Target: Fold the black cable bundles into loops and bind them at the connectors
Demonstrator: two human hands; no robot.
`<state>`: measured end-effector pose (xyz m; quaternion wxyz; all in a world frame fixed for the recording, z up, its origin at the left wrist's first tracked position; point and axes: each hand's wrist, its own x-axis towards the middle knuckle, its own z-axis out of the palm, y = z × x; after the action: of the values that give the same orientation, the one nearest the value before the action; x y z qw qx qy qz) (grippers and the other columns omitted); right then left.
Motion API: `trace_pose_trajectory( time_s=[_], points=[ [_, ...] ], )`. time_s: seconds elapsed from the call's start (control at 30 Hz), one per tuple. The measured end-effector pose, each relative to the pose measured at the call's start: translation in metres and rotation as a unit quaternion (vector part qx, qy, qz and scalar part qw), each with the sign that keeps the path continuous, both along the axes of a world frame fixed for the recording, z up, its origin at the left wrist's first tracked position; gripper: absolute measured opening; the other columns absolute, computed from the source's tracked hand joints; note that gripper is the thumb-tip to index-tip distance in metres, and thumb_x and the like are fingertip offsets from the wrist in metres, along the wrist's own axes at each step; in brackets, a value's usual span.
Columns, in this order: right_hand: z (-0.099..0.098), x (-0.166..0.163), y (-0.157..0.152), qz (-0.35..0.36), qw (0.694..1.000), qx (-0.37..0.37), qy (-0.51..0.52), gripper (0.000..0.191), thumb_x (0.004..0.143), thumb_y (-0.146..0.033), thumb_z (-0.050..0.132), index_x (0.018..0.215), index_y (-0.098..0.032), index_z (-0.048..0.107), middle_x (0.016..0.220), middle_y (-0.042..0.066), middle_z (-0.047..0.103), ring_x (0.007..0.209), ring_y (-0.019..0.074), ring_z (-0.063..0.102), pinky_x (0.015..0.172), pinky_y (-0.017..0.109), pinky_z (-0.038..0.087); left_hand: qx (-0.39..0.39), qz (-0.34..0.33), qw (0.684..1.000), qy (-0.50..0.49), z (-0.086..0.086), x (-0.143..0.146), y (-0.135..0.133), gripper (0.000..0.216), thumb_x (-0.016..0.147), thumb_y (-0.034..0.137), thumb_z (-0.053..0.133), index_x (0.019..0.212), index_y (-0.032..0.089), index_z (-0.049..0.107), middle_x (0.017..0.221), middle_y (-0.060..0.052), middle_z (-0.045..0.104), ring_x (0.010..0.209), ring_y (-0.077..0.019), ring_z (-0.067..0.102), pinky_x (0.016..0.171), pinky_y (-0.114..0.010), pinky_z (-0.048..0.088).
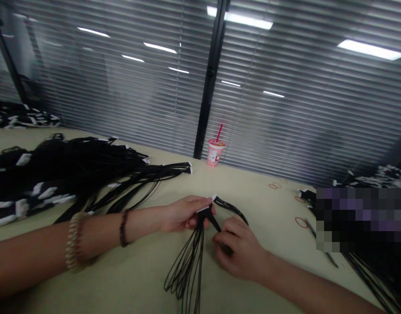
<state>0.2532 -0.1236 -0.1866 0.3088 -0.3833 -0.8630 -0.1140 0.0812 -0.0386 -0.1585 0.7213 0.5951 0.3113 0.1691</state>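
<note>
In the middle of the head view, my left hand point(184, 214) is closed on a black wire bundle point(190, 257), whose thin looped wires hang down to the table. A small white connector end point(214, 197) shows by my left fingertips, with more black wires arching from it to the right behind my other hand. My right hand point(241, 248) pinches a flat black strip point(215, 220) that runs up to the bundle at my left fingers. Whether the strip is tape or fabric cannot be told.
A large heap of black wire bundles point(79, 161) with white ends lies at the left. Behind stands a pink cup point(215, 153) with a red straw, before window blinds point(148, 109). At the right are reddish rings point(301, 217), a slim dark tool point(321, 245) and more black wires point(380, 279).
</note>
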Motion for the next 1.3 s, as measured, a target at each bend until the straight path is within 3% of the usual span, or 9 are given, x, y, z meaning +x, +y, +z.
trace_pose_trajectory(
  time_s=[0.1,0.23,0.4,0.63,0.9,1.1,1.3],
  points=[
    [0.007,-0.006,-0.003,0.014,0.994,-0.084,0.064,0.014,0.072,-0.017,0.047,0.068,-0.016,0.06,0.058,0.0,0.046,0.058,0.0091,0.042,0.058,0.023,0.032,0.002,0.004,1.0,0.003,0.002,0.0,-0.001,0.051,0.068,0.061,0.044,0.09,0.015,0.05,0.056,0.002,0.055,0.033,0.001,0.031,0.034,-0.012,0.015],
    [0.014,-0.016,-0.004,-0.001,0.972,-0.195,0.133,0.031,0.08,-0.021,0.043,0.053,-0.013,0.055,0.053,-0.002,0.038,0.052,0.0062,0.039,0.049,0.019,0.028,-0.003,0.02,1.0,-0.002,0.001,0.002,-0.001,0.052,0.067,0.061,0.046,0.091,0.015,0.051,0.056,0.003,0.056,0.034,0.0011,0.033,0.034,-0.011,0.017],
    [0.009,-0.023,0.002,-0.042,0.938,-0.255,0.23,0.028,0.078,-0.033,0.049,0.061,-0.015,0.063,0.057,-0.001,0.041,0.052,0.0058,0.038,0.049,0.018,0.029,-0.01,0.033,0.999,-0.016,0.0,0.005,-0.002,0.049,0.068,0.058,0.047,0.088,0.014,0.051,0.057,0.003,0.057,0.035,0.001,0.036,0.035,-0.011,0.021],
    [0.005,-0.024,0.001,-0.039,0.921,-0.275,0.273,0.023,0.076,-0.03,0.05,0.064,-0.013,0.06,0.061,-0.001,0.042,0.053,0.0062,0.037,0.047,0.018,0.028,-0.006,0.009,1.0,-0.02,-0.001,0.004,-0.001,0.045,0.07,0.056,0.046,0.088,0.014,0.051,0.059,0.002,0.058,0.035,0.0007,0.04,0.035,-0.011,0.022],
    [0.007,-0.021,-0.005,-0.018,0.95,-0.235,0.203,0.024,0.083,-0.024,0.04,0.064,-0.014,0.049,0.063,-0.001,0.045,0.058,0.0069,0.04,0.054,0.019,0.029,0.019,0.018,1.0,-0.008,-0.001,0.002,-0.003,0.045,0.071,0.056,0.044,0.084,0.013,0.052,0.053,0.002,0.057,0.031,-0.0005,0.039,0.031,-0.011,0.021],
    [0.006,-0.018,-0.011,-0.006,0.968,-0.21,0.133,0.018,0.083,-0.024,0.042,0.071,-0.016,0.052,0.066,-0.002,0.05,0.066,0.0082,0.045,0.066,0.022,0.03,0.031,0.003,0.999,0.014,-0.003,0.003,-0.003,0.048,0.071,0.057,0.044,0.085,0.012,0.052,0.056,0.001,0.06,0.031,-0.0017,0.04,0.031,-0.012,0.026],
    [0.008,-0.02,-0.01,-0.005,0.96,-0.237,0.146,0.011,0.075,-0.02,0.05,0.068,-0.015,0.056,0.061,-0.002,0.045,0.057,0.0064,0.041,0.054,0.018,0.029,0.038,0.003,0.999,0.015,-0.005,0.003,-0.003,0.046,0.072,0.055,0.043,0.086,0.011,0.053,0.055,0.0,0.06,0.031,-0.0018,0.041,0.032,-0.012,0.028]
  ],
)
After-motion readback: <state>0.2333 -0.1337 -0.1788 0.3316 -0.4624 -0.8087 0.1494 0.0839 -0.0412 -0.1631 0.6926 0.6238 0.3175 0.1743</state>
